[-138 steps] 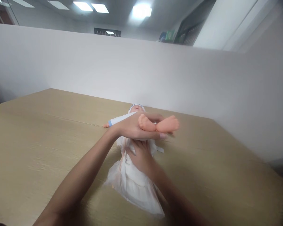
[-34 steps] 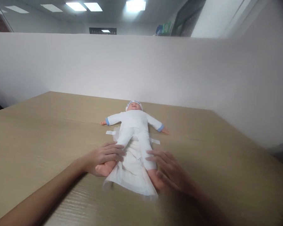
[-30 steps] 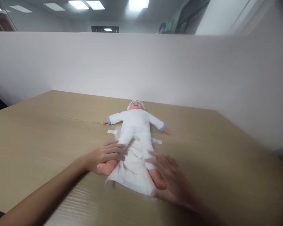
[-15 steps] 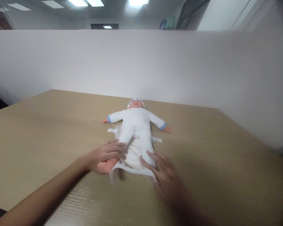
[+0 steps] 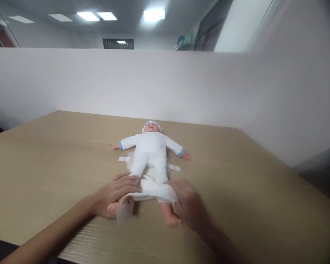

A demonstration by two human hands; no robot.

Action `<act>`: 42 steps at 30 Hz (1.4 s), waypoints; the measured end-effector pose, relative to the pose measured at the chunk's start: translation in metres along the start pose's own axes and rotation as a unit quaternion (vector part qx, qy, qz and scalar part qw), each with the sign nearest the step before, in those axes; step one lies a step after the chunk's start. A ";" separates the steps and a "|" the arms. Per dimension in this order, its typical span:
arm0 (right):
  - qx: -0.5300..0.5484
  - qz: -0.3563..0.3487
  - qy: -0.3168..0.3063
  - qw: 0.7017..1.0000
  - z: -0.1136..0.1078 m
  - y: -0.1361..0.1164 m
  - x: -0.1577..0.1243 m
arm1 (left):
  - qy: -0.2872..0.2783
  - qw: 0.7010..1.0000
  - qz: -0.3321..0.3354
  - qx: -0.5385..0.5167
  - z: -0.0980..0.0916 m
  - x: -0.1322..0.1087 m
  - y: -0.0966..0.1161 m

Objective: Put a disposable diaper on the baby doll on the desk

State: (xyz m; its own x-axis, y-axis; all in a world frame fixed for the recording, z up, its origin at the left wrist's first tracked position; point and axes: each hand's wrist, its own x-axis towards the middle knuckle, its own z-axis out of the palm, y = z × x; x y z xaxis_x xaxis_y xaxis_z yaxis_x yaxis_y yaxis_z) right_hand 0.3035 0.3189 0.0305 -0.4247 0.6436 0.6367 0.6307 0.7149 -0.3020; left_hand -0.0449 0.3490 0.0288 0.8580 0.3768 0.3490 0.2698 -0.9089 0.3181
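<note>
A baby doll in a white suit with blue cuffs and a printed white cap lies face up, arms spread, on the table. Under its hips and legs is a white diaper, with its tape tabs sticking out at both sides of the waist. My left hand is closed over the doll's lower leg on the left; the thumb is hidden. My right hand, slightly blurred, pinches the diaper's near right corner, raised across the other leg. That leg's bare foot shows below the diaper edge.
The wood-patterned table reaches back to a pale partition wall. Another light wall stands along the right. Beyond the partition are ceiling lights and a green item.
My right hand has closed on the diaper's near corner and raised it over the leg, uncovering the foot on the right. My left hand stays on the other leg. The view has shifted slightly.
</note>
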 end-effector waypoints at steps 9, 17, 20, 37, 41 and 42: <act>0.054 -0.032 -0.001 0.998 0.002 0.001 -0.003 | -0.034 0.999 -0.016 0.022 0.006 -0.019 0.025; 0.103 -0.019 -0.018 0.994 0.007 0.009 0.000 | -0.044 0.996 -0.039 -0.060 -0.001 -0.017 0.029; 0.121 -0.010 -0.011 0.993 0.009 0.012 -0.001 | -0.044 0.990 -0.068 -0.113 -0.005 -0.015 0.032; 0.131 0.043 0.037 0.990 0.009 0.016 0.027 | 0.239 0.876 -0.254 -0.334 0.004 0.046 -0.013; 0.190 0.121 0.033 0.974 0.015 0.035 0.051 | 0.280 0.818 -0.307 -0.398 0.003 0.068 -0.031; 0.198 0.142 0.031 0.969 0.017 0.042 0.057 | 0.285 0.804 -0.319 -0.414 0.001 0.074 -0.036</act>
State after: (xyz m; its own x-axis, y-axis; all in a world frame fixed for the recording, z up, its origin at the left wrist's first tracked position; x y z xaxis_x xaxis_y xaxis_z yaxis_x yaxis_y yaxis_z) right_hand 0.2943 0.3899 0.0418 -0.2229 0.8212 0.5253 0.4127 0.5676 -0.7123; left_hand 0.0093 0.4097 0.0418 0.2574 0.9538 0.1548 -0.0102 -0.1575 0.9875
